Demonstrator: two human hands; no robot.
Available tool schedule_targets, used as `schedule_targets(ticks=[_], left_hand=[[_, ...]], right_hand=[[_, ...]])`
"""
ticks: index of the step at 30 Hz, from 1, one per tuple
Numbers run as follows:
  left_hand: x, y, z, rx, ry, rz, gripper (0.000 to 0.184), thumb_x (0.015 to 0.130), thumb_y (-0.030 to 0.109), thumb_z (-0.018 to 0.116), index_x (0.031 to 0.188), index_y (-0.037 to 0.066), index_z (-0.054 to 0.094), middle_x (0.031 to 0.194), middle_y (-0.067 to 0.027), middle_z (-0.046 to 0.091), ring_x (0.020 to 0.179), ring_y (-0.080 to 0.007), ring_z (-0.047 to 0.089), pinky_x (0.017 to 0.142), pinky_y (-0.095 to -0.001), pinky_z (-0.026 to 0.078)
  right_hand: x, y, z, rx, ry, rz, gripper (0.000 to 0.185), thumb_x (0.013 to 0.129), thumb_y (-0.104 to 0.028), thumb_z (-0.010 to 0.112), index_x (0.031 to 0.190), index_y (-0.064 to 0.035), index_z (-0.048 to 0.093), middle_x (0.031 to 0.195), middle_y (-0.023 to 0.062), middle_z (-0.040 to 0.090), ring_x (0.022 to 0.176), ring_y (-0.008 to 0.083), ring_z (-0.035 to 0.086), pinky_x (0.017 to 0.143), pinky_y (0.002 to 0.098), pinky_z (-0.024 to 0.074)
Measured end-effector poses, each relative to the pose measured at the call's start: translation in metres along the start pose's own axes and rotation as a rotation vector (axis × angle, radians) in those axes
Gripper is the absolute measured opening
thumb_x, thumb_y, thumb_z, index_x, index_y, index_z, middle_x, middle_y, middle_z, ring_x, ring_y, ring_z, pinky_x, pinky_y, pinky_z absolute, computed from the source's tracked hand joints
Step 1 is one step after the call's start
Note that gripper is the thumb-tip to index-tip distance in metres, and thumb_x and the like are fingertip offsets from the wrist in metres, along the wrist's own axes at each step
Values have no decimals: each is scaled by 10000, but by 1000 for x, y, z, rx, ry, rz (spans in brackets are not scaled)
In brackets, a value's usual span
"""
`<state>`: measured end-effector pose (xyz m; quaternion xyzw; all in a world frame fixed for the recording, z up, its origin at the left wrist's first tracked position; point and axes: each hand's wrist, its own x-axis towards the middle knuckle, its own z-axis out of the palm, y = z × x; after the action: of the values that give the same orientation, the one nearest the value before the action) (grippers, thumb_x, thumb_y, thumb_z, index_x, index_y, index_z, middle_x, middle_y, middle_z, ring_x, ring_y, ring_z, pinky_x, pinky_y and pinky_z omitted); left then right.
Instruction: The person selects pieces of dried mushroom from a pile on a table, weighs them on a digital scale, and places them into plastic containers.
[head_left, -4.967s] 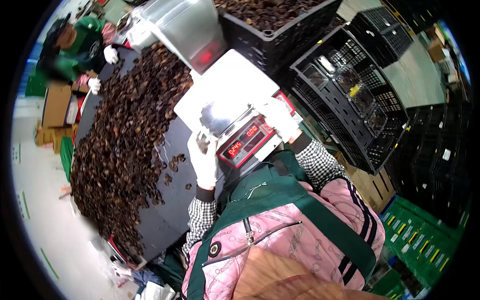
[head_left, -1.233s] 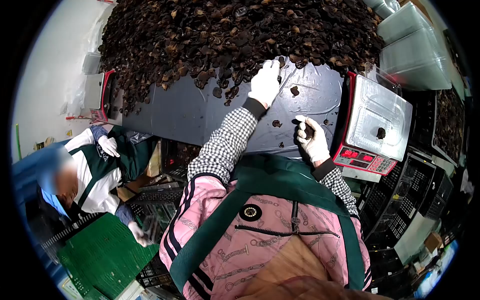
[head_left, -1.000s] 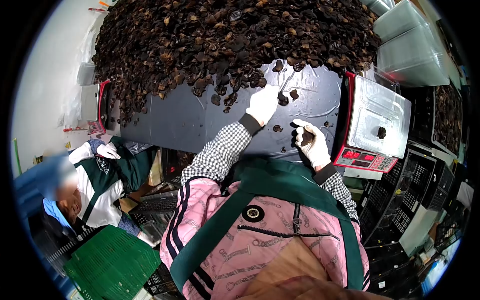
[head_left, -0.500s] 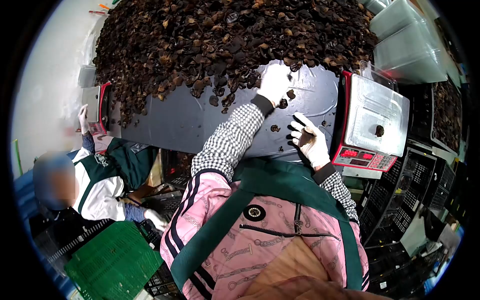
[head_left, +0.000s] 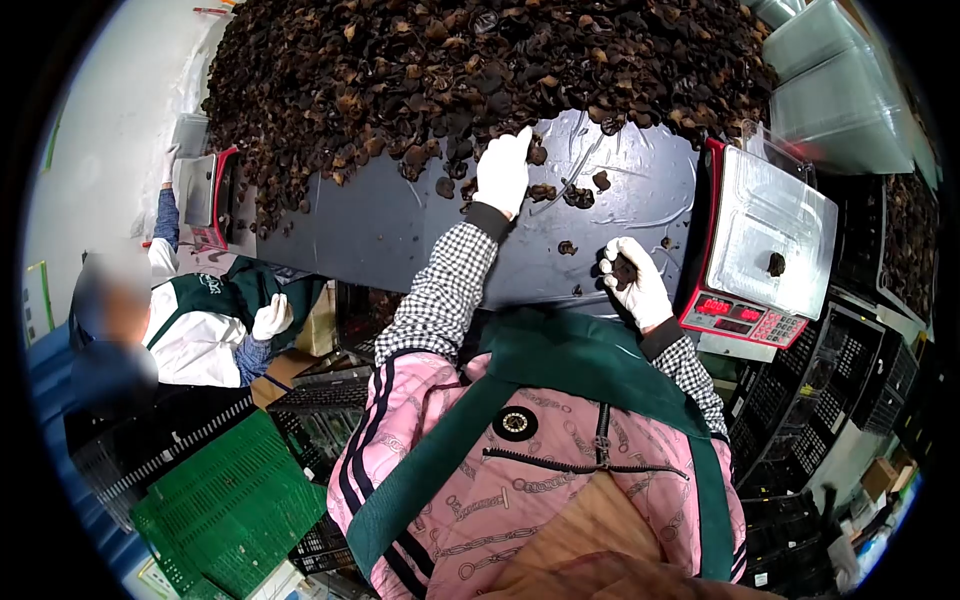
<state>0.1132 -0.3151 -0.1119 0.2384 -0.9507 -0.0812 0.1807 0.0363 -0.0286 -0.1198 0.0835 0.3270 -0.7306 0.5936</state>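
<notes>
A big heap of dark dried wood ear mushrooms (head_left: pixel 450 80) covers the back of the grey table (head_left: pixel 360 225). My left hand (head_left: pixel 501 172), in a white glove, is at the heap's near edge, back upward. Its fingers look drawn together, and their undersides are hidden. Beside it lie loose wood ear pieces (head_left: pixel 578 197). My right hand (head_left: pixel 642 285), also gloved, is closer to me, palm turned up, with fingers curled around a dark wood ear mushroom (head_left: pixel 624 271). To its right, a red scale (head_left: pixel 712 235) carries a clear plastic box (head_left: pixel 765 215) with one wood ear piece (head_left: pixel 776 264) in it.
Stacked clear boxes (head_left: pixel 840 100) stand at the back right. Black crates (head_left: pixel 800 390) fill the right side. At left, a co-worker in a green apron (head_left: pixel 215 300) sits near another scale (head_left: pixel 222 200). A green crate (head_left: pixel 225 500) lies at lower left.
My left hand has shifted left along the heap's edge. My right hand's fingers have curled in around a wood ear mushroom. The co-worker's lower hand has risen.
</notes>
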Motion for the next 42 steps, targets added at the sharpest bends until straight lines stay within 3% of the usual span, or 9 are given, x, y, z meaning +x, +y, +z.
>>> schedule_targets(ticks=[9,14,15,16,18,26,31,40,42], left_hand=[[-70,84,-56,-562,-259,-73,295,858,80,607,1149,85,654,1071,-135,669,987,-315,633,880,-402,512],[-54,80,-60,-706,-408,241,216,916,180,636,1101,78,683,1051,-125,700,1017,-285,662,874,-372,535],[-39,57,-35,-446,-82,503,167,919,163,623,1042,76,695,985,-122,706,934,-267,674,823,-362,547],[-19,55,-39,-291,-256,91,144,907,135,606,1012,79,687,957,-108,694,890,-270,655,798,-367,541],[10,25,-18,-207,1,72,215,872,77,583,1066,86,678,1011,-99,672,913,-311,621,807,-391,531],[34,0,8,-281,-211,49,226,874,100,576,1056,98,708,906,-118,622,893,-324,631,801,-407,523],[-6,13,-6,-198,-418,258,436,790,118,598,1220,73,654,1378,-210,538,1222,-382,516,1031,-427,470],[-38,29,5,-473,-133,78,214,830,78,641,1044,80,648,1003,-120,589,990,-307,596,820,-383,527],[-29,56,-9,-375,-159,168,356,840,83,629,1196,81,614,987,-128,576,956,-321,587,804,-398,526]], right_hand=[[-9,-8,47,-67,-56,118,512,981,-216,575,1459,-76,457,1168,107,664,933,199,694,609,242,511],[-1,-1,19,-79,-20,108,278,976,-192,597,1227,-73,602,1027,59,675,821,161,655,534,205,459],[-4,-5,21,-81,14,115,229,973,-193,603,1170,-76,616,988,48,670,782,148,639,523,205,447],[-7,-8,24,-82,47,125,184,970,-193,610,1112,-79,630,949,38,665,743,135,624,512,205,434],[-9,-7,26,-71,85,129,120,963,-194,623,1017,-87,622,884,24,638,653,121,576,489,213,402],[-24,-10,16,-7,124,104,123,958,-203,625,995,-85,627,858,31,641,626,138,579,472,237,414],[-23,-8,8,-13,166,90,136,953,-211,632,1005,-85,630,872,35,645,633,136,574,452,222,394],[-2,-19,42,-447,267,-147,273,902,-75,561,1159,-61,653,787,23,614,566,95,543,448,212,391],[3,-17,43,-464,264,-139,331,891,-57,562,1211,-49,646,787,29,618,547,89,535,442,210,388]])
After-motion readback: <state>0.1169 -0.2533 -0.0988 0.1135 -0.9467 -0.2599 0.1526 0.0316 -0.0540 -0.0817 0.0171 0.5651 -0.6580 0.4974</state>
